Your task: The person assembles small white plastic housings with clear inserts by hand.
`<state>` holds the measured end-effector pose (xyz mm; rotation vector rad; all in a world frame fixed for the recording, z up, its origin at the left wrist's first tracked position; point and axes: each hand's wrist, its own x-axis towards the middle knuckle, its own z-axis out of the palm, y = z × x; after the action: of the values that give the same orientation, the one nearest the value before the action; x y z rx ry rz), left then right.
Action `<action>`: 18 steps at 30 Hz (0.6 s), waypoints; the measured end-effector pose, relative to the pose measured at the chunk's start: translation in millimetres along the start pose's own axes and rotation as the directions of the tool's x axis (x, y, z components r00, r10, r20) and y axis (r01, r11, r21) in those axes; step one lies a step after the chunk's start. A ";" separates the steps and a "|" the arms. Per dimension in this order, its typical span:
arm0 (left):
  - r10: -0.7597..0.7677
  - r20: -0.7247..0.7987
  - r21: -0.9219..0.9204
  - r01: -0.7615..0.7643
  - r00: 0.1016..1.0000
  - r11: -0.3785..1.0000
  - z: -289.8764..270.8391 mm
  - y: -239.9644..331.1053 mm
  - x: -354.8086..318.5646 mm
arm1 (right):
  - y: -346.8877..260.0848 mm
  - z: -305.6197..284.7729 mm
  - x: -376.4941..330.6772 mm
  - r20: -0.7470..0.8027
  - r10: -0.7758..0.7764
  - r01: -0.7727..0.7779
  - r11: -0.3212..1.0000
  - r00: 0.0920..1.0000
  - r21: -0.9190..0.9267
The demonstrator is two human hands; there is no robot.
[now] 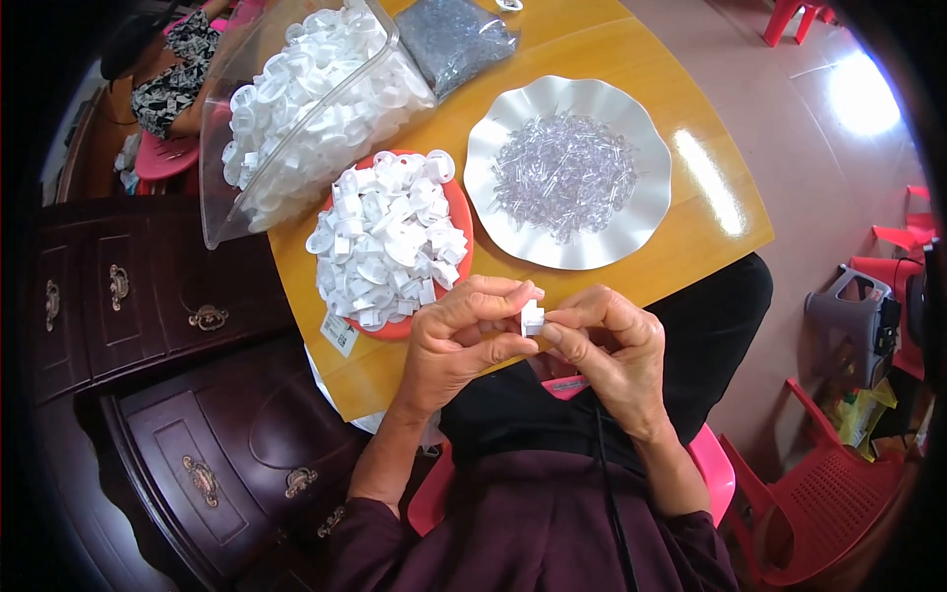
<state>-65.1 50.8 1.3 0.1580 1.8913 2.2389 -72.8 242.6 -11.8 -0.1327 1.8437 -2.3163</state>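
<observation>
My left hand (pixel 456 333) pinches a small white plastic part (pixel 533 318) between thumb and fingers, just beyond the table's near edge. It has a square, blocky shape. My right hand (pixel 619 360) is closed, its thumb and index fingertips pressed together against the part's right side. Whatever those fingertips may hold is too small to make out. Behind my left hand, an orange-red plate (pixel 460 212) carries a heap of similar white parts (pixel 395 242). A white wavy-rimmed plate (pixel 646 212) beyond my right hand holds a pile of small clear plastic pins (pixel 567 173).
A clear plastic bin (pixel 219 212) full of white parts leans at the table's far left, beside a bag of clear pieces (pixel 456 44). Dark drawers (pixel 212 444) stand left of the yellow table (pixel 720 232). A red chair (pixel 824 498) is at right. Another person (pixel 178 84) sits far left.
</observation>
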 end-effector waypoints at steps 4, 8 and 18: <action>-0.015 -0.002 0.008 0.015 1.000 1.000 2.8 5.3 4.3 | 2.5 1.2 1.0 -0.030 -0.030 0.029 0.999 0.999 -0.043; -0.049 0.015 0.072 0.047 0.999 0.996 -3.0 20.2 12.6 | -9.0 -3.3 7.4 -0.018 0.116 -0.117 0.985 0.993 -0.130; 0.753 -0.112 0.904 -0.248 0.648 0.348 -126.5 137.8 81.2 | -14.1 -15.6 35.1 0.170 -0.283 0.259 0.314 0.944 -0.913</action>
<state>-183.2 -74.3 110.8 0.3888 3.6033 1.3921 -111.2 253.8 -3.1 -0.6040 3.1103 -0.9954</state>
